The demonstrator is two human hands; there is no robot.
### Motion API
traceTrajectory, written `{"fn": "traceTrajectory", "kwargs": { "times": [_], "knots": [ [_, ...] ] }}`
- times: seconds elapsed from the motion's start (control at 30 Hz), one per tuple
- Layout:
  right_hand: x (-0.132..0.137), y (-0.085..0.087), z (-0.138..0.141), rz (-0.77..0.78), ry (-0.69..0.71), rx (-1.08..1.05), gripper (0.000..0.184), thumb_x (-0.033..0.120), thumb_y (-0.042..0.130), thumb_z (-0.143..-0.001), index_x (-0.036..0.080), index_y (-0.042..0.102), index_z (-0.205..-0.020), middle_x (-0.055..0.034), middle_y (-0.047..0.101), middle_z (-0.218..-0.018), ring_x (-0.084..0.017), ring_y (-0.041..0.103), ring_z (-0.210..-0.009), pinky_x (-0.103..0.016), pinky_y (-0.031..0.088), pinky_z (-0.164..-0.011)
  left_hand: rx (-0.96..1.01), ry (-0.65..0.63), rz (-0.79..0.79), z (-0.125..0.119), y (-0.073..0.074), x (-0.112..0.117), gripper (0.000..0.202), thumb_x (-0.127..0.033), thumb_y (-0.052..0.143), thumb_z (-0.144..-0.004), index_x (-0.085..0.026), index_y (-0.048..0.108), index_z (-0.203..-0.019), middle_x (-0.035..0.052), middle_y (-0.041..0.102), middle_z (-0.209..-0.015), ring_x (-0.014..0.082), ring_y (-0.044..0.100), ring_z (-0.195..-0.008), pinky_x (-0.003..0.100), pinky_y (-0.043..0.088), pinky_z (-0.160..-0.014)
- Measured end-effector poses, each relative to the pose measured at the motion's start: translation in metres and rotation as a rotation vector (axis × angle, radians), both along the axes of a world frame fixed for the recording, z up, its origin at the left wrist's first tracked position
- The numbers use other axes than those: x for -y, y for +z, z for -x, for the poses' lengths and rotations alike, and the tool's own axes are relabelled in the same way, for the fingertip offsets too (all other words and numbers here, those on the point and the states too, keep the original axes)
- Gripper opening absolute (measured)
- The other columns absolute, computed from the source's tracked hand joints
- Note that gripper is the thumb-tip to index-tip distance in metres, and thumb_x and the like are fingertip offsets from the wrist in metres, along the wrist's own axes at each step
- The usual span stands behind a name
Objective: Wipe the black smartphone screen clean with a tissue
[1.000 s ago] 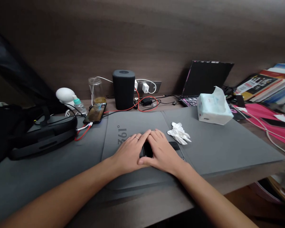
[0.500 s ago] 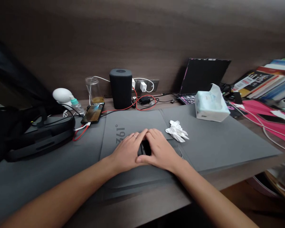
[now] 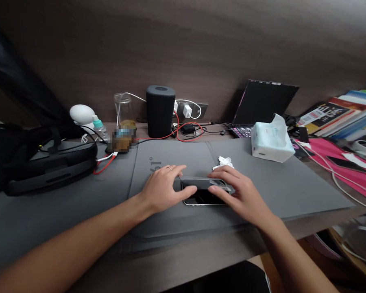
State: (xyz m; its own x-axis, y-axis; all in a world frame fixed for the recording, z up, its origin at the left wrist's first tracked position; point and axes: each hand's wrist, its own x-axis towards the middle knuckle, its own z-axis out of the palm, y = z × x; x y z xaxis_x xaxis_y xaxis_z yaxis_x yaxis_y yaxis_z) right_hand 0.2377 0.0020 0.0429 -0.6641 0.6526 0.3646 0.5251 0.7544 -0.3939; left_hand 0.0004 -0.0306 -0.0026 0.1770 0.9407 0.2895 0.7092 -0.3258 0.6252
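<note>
A smartphone [image 3: 198,199] with a dark screen and a pale edge lies flat on the grey desk mat. Over its far part is a thin see-through film or sheet [image 3: 198,183] that catches the light; I cannot tell how much of it touches the screen. My left hand [image 3: 163,187] is at the phone's left end, fingers and thumb apart, the thumb tip over the screen. At the right end my right hand [image 3: 242,193] has its thumb and fingers spread, with part of the film between them. Behind the right fingers lies a crumpled white tissue [image 3: 225,161], partly hidden.
A tissue pack [image 3: 271,140] and a laptop [image 3: 265,103] stand at the back right, with books [image 3: 338,114] beyond. At the back are a black speaker [image 3: 160,112], a glass jar [image 3: 123,110] and cables. A black headset [image 3: 55,167] lies on the left.
My hands have moved apart; they met over the phone before. The right hand has shifted right, uncovering the phone and the film. The fingers of both hands have spread.
</note>
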Motion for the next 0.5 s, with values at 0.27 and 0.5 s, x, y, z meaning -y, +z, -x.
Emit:
{"fn": "traceTrajectory", "kwargs": {
  "times": [0.27,0.5],
  "knots": [
    [-0.031,-0.008,-0.009,-0.116,0.066,0.052,0.021,0.026,0.046,-0.100,0.020,0.066,-0.097,-0.0092,0.066,-0.093,-0.021,0.061,-0.087,-0.036,0.051,-0.079,0.072,0.082,0.096,0.006,-0.003,-0.005,0.048,-0.056,0.037,-0.098,-0.020,0.061,-0.119,0.0052,0.068,-0.097,0.0255,0.061,-0.094,0.046,0.047,-0.089],
    [-0.088,-0.004,0.000,-0.154,-0.097,0.115,0.033,0.036,0.045,-0.099,0.021,0.065,-0.120,-0.0132,0.065,-0.119,-0.029,0.059,-0.111,-0.048,0.047,-0.097,0.083,0.194,-0.173,0.004,-0.012,-0.003,0.065,-0.046,0.045,-0.097,-0.019,0.021,-0.152,0.0149,0.041,-0.143,0.0311,0.040,-0.130,0.054,0.033,-0.109]
  ]
}}
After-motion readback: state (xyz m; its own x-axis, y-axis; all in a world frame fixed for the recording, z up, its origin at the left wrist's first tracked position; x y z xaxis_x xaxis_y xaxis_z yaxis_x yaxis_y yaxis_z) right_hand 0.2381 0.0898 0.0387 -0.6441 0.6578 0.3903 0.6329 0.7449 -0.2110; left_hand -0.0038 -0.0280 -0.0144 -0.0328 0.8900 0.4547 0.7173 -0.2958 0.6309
